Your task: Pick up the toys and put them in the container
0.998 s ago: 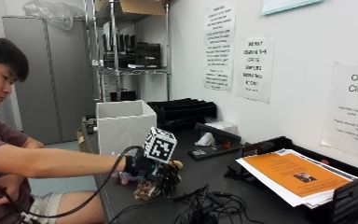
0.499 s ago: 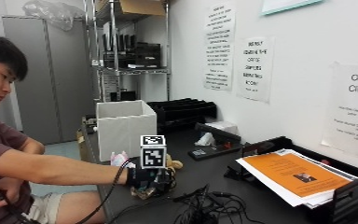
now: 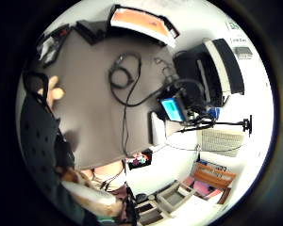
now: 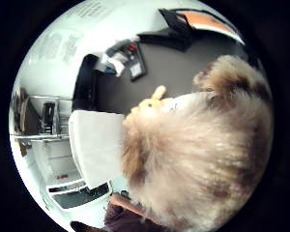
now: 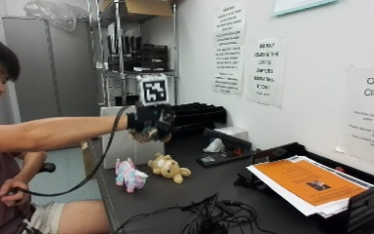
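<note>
My gloved right hand (image 5: 149, 123) is raised over the counter (image 5: 193, 187), its grip curled around a shaggy brown stuffed toy (image 5: 149, 135) that fills the thumb-side palm view. The white container (image 5: 119, 134) stands just behind and below my hand, toward the shelving, so the drop looks like a short carry back over its open top. Two more toys lie on the counter below, nearer me than the container: a tan teddy bear (image 5: 169, 168) and, just beside it, a pink and blue plush animal (image 5: 130, 175).
</note>
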`<state>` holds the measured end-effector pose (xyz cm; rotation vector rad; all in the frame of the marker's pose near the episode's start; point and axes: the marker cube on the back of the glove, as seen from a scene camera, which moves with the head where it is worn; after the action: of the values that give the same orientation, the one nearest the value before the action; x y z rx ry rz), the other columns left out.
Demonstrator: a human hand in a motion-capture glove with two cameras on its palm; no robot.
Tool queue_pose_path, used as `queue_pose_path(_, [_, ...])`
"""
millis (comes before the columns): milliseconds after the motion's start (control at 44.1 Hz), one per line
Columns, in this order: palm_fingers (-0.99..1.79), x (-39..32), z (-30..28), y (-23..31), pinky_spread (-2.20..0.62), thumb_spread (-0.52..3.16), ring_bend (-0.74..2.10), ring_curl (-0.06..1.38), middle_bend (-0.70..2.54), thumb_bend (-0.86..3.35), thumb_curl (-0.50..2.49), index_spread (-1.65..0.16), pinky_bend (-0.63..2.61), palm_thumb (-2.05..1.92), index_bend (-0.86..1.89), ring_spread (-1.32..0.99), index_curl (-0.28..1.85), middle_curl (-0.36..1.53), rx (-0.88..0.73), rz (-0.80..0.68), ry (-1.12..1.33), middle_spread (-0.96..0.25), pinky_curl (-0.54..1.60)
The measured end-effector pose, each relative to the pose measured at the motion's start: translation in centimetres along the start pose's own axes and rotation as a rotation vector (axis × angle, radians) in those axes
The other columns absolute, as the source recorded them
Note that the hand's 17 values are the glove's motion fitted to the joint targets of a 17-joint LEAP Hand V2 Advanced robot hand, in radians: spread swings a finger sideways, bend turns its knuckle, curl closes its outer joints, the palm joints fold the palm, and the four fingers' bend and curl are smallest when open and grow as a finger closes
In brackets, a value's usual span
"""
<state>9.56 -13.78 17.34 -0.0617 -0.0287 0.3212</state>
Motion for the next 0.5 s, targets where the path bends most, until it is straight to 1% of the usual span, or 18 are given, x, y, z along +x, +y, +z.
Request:
queue_pose_path(68, [1.10, -0.8, -4.6, 0.0, -0.33, 0.77, 1.30, 0.51, 0.95, 0.22, 0.74, -0.31, 0.96, 0.63, 0.86, -0.31, 0.19, 0.64, 0.060, 0.004, -0.009, -0.21, 0.39])
queue_pose_path(136, [1.09, -2.8, -8.5, 0.2, -0.34, 0.73, 1.31, 0.51, 0.96, 0.22, 0.77, -0.31, 0.96, 0.63, 0.88, -0.30, 0.21, 0.65, 0.111, -0.070, -0.050, -0.20, 0.39])
queue_pose_path(204, [1.08, -5.6, -11.7, 0.3, -0.33, 0.69, 1.31, 0.52, 0.96, 0.22, 0.80, -0.32, 0.96, 0.63, 0.90, -0.30, 0.22, 0.66, 0.145, -0.106, -0.075, -0.19, 0.40])
queue_pose_path(318, [1.07, -11.5, -15.7, 0.2, -0.34, 0.63, 1.32, 0.53, 0.96, 0.22, 0.85, -0.32, 0.97, 0.63, 0.92, -0.30, 0.24, 0.67, 0.186, -0.086, -0.087, -0.19, 0.41])
queue_pose_path(408, [1.06, -18.3, -17.7, 1.1, -0.34, 0.60, 1.32, 0.53, 0.97, 0.22, 0.88, -0.32, 0.97, 0.62, 0.93, -0.30, 0.25, 0.68, 0.207, -0.277, -0.110, -0.18, 0.42])
queue_pose_path(499, [1.06, -26.1, -18.5, 2.1, -0.34, 0.57, 1.33, 0.54, 0.97, 0.22, 0.92, -0.32, 0.97, 0.61, 0.93, -0.30, 0.26, 0.69, 0.204, -0.395, -0.129, -0.18, 0.42])
